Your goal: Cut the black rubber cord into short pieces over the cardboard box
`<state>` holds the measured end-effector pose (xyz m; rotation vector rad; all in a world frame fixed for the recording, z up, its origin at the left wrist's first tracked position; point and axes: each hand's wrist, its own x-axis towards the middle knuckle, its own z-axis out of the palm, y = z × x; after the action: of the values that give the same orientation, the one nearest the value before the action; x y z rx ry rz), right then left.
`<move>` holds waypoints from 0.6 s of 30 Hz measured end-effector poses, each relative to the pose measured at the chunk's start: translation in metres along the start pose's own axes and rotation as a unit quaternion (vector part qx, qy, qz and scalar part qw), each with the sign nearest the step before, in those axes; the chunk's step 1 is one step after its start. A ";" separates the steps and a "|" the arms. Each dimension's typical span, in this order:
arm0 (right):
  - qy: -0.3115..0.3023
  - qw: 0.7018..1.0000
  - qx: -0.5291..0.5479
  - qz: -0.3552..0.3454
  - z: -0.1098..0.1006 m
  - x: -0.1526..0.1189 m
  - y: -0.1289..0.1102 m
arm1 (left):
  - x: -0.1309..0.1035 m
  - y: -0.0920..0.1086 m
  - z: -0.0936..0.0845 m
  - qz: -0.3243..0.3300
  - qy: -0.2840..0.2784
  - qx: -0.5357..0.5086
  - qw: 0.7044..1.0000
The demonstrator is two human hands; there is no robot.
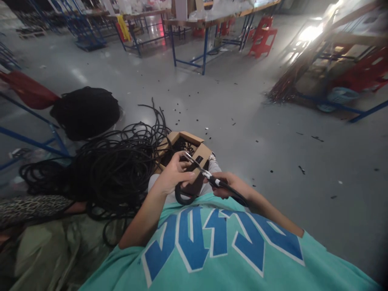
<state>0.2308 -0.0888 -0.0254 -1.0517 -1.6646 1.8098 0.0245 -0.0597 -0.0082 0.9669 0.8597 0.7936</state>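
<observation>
while the left hand (176,174) grips black tubing (178,197) by the open cardboard box (205,151), the right hand (230,182) grasps shears (207,173); the tubing, looped below the left hand, appears light, flexible, best pinched well clear of the blades (188,155); glossy grey floor (285,137) bears black scraps (301,169), with wood-topped tables (194,24) beyond

Left hand (175,173) holding black tube (182,199) — right hand (228,185) gripping black-handled cutter (207,174) beside it. Open cardboard box (205,151) below, small black pieces (183,145) inside — coiled tubing (112,165) alongside.
</observation>
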 end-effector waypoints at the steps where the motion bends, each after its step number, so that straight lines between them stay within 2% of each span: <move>1: -0.015 0.999 0.025 0.013 -0.001 0.001 0.003 | 0.003 0.001 -0.004 -0.015 -0.047 -0.011 0.999; 4: -0.051 0.994 0.087 0.029 -0.001 0.004 0.010 | 0.013 0.000 -0.016 -0.061 -0.177 -0.033 0.982; 6: -0.061 0.990 0.121 0.030 0.000 0.004 0.013 | 0.018 -0.002 -0.022 -0.075 -0.216 -0.036 0.973; 11: -0.060 0.984 0.160 0.048 0.004 0.002 0.016 | 0.023 -0.004 -0.027 -0.062 -0.228 0.016 0.972; 18: -0.019 0.990 0.131 0.052 0.009 0.004 0.017 | 0.022 0.000 -0.027 -0.048 -0.222 0.044 0.973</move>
<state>0.2243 -0.0935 -0.0433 -1.0075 -1.3671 2.0606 0.0107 -0.0314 -0.0221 1.1191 0.5494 0.4326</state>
